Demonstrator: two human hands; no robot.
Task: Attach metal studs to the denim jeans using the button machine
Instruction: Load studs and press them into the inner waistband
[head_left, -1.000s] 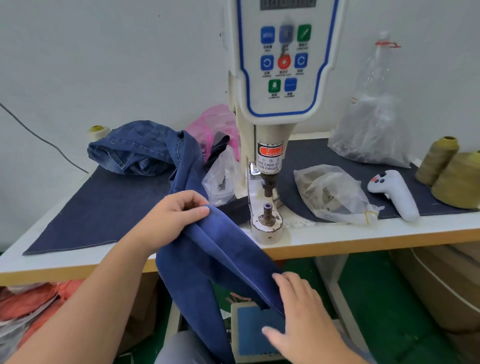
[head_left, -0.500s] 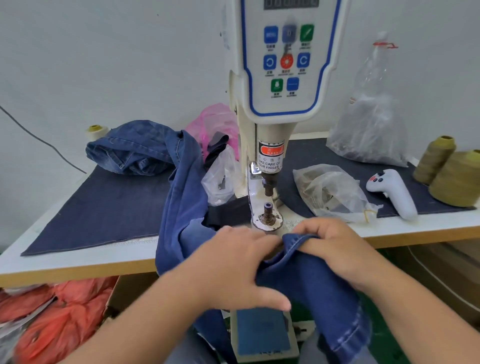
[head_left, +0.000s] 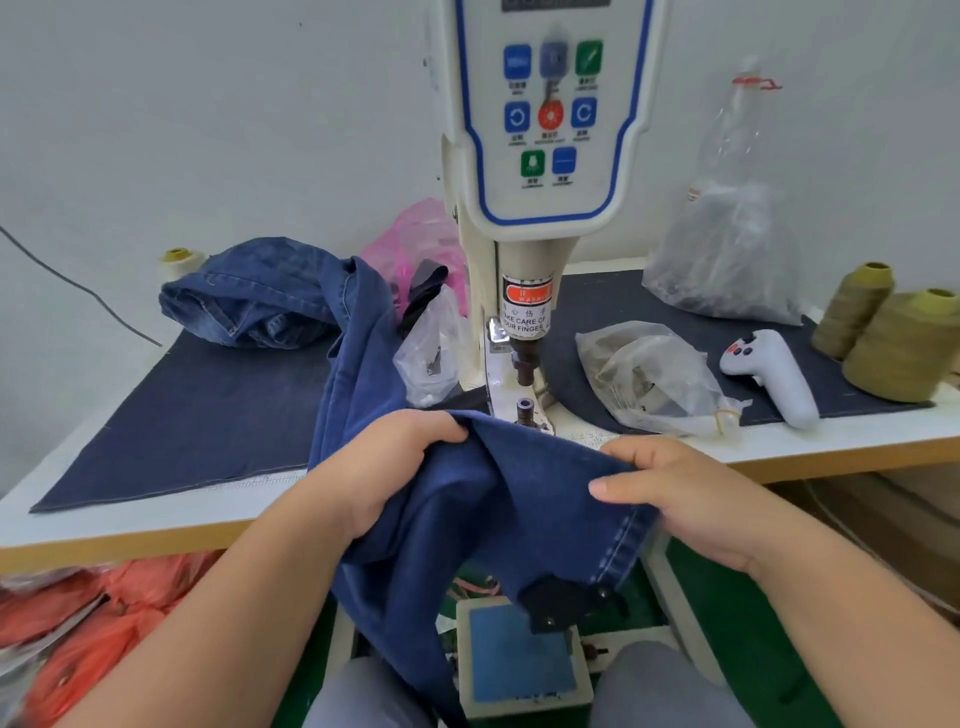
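The dark blue denim jeans (head_left: 498, 499) run from a heap at the back left of the table down over its front edge. My left hand (head_left: 384, 467) grips a fold of the denim just left of the button machine's lower die (head_left: 524, 410). My right hand (head_left: 675, 493) grips the stitched edge of the same stretch on the right, thumb on top. The cloth is pulled taut between both hands, its top edge just in front of the die. The button machine (head_left: 540, 156) stands upright behind, its punch (head_left: 524, 364) raised above the die.
A clear bag with small metal parts (head_left: 649, 379) lies right of the machine, a white handheld controller (head_left: 774, 374) and two olive thread cones (head_left: 898, 343) farther right. Another small bag (head_left: 431, 358) sits left of the die. A blue foot pedal (head_left: 519, 660) is on the floor.
Both hands have spread apart, stretching the denim flat between them. The cloth has risen toward the die, and a dark patch with rivets now hangs at the lower edge.
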